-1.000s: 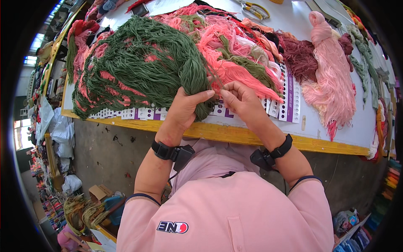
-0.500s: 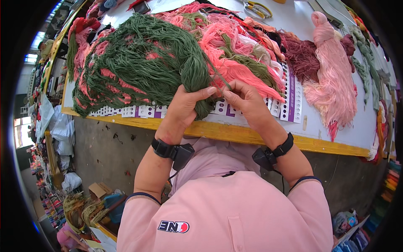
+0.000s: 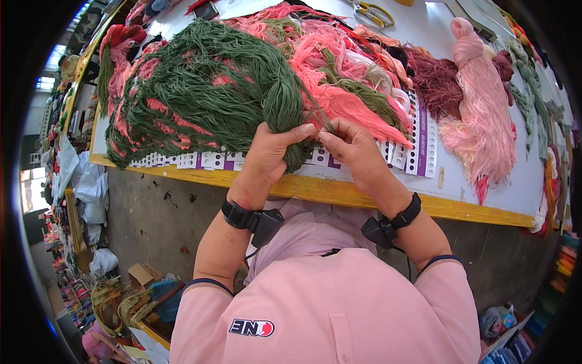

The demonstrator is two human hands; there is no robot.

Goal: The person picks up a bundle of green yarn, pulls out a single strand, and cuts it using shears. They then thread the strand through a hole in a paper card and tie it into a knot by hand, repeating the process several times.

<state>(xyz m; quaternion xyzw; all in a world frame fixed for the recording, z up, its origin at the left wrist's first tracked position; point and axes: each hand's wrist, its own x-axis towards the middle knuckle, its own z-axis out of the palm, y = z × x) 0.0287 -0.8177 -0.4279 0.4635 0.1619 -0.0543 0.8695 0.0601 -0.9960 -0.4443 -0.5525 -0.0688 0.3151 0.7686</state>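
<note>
A large bundle of dark green thread [image 3: 206,85] spreads over the left half of the table. My left hand [image 3: 276,148] is closed around its gathered right end, thumb on top pointing right. Close beside it, my right hand [image 3: 348,142] pinches a thin green strand pulled out from the bundle. The fingertips of both hands nearly meet. Behind and to the right lies coral pink thread [image 3: 345,112] mixed with olive thread [image 3: 379,100]. White punched cards with purple bands [image 3: 421,145] lie under the threads along the table's near side.
The white table [image 3: 485,197] has a yellow front edge [image 3: 339,191]. Yellow-handled scissors [image 3: 373,15] lie at the back. To the right are a maroon thread bundle [image 3: 433,79] and a pale pink hank [image 3: 476,103]. A cardboard box [image 3: 145,276] stands on the floor at lower left.
Both hands stay at nearly the same place. My right fingers have shifted slightly on the strand, and the bundle has barely moved.
</note>
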